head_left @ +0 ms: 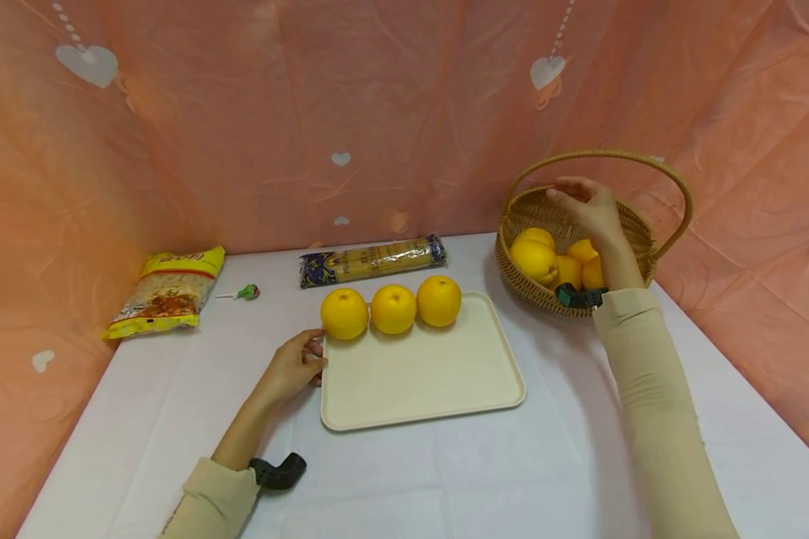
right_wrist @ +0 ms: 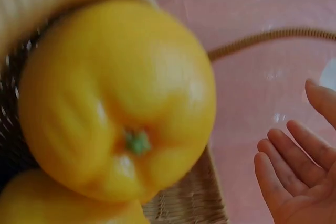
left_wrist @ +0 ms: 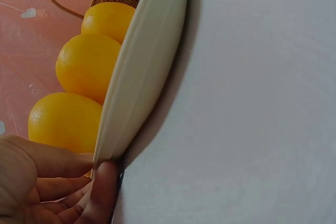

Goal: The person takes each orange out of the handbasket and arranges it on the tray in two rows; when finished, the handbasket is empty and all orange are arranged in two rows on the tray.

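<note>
On the left edge of the cream tray (head_left: 425, 374), my left hand (head_left: 297, 367) pinches the rim between thumb and fingers. Three oranges (head_left: 394, 309) sit in a row along the tray's far side, the leftmost close to that hand. My right hand (head_left: 589, 209) is over the wicker basket (head_left: 532, 292), under its arched handle, with nothing in it. Its fingers are spread and relaxed in the right wrist view. Several more yellow-orange fruits (head_left: 535, 260) lie in the basket, partly hidden by my wrist; one with a green stem end (right_wrist: 118, 98) fills much of the right wrist view.
A long clear packet of noodles (head_left: 374, 260) lies behind the tray. To the left are a lollipop (head_left: 248, 292) and a yellow food bag (head_left: 168, 292). A pink curtain (head_left: 411, 150) with white hearts hangs behind the white-covered table (head_left: 479, 479).
</note>
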Motion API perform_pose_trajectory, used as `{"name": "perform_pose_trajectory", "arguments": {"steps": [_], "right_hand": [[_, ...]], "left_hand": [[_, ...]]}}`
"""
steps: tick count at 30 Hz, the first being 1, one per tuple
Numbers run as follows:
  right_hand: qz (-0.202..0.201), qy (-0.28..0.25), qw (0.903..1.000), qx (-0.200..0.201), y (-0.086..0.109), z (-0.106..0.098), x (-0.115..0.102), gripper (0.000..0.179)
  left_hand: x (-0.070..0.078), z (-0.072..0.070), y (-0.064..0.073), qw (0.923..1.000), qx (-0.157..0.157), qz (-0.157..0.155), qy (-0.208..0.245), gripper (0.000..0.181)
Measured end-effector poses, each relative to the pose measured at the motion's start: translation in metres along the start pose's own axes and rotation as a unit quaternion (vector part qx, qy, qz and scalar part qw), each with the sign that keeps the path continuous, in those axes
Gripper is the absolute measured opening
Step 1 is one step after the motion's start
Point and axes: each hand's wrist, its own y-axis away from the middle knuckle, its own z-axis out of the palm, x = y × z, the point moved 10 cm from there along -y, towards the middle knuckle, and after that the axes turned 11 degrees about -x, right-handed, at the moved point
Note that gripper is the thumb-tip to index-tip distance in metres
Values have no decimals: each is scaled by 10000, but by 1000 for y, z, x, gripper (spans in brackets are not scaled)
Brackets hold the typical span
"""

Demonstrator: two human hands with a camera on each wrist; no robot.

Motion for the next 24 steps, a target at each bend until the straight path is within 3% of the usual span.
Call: {"name": "perform_pose_trajectory", "arguments": {"steps": [9, 18, 24], "right_hand": [[593, 463, 9970, -168, -10, -4, 24, 60], [806, 690, 9941, -234, -11, -4, 37, 66], [994, 1027, 9885, -496, -10, 0, 47, 68]], "left_hand": [[-1, 1, 0, 10000, 21, 36, 60, 51], [1, 2, 0, 10000, 4, 56, 42, 51], [2, 3, 1, 10000, -11, 93, 23, 50]]}}
